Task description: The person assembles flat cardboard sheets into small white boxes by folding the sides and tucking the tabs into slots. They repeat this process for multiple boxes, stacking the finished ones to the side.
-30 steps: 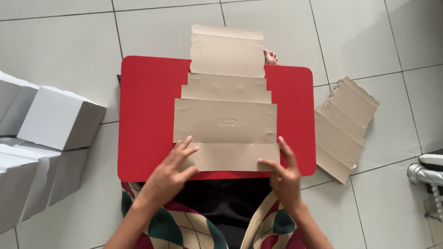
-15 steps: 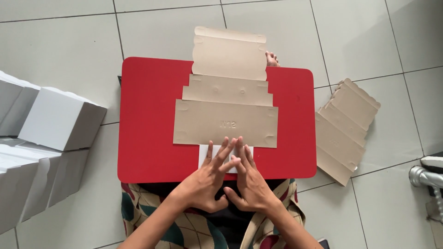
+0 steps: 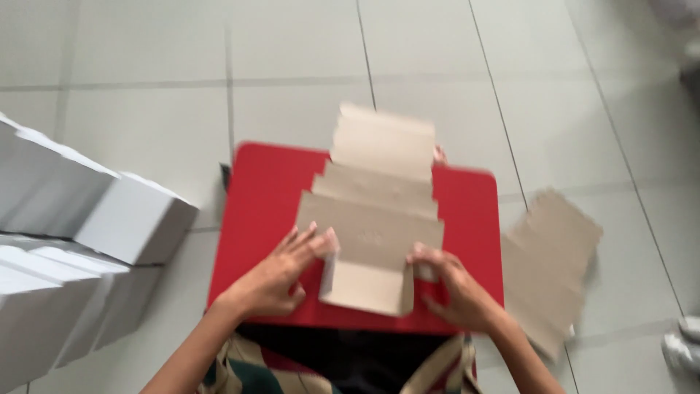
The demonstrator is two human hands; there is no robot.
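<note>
A flat brown cardboard box blank (image 3: 375, 211) lies on a red tabletop (image 3: 262, 197). My left hand (image 3: 281, 273) pinches the blank's near left side flap, which stands raised. My right hand (image 3: 452, 284) grips the near right side flap the same way. The near panel (image 3: 364, 288) between my hands is lifted off the red surface and shows a white underside at its left edge. The picture is blurred by motion.
A stack of more flat brown blanks (image 3: 550, 263) lies on the tiled floor to the right. Several folded white boxes (image 3: 65, 241) are piled at the left. A metal fitting (image 3: 685, 346) shows at the lower right edge.
My hands moved apart from the middle of the near panel to its two side flaps and folded them up. The camera view shifted, so everything sits further right and lower.
</note>
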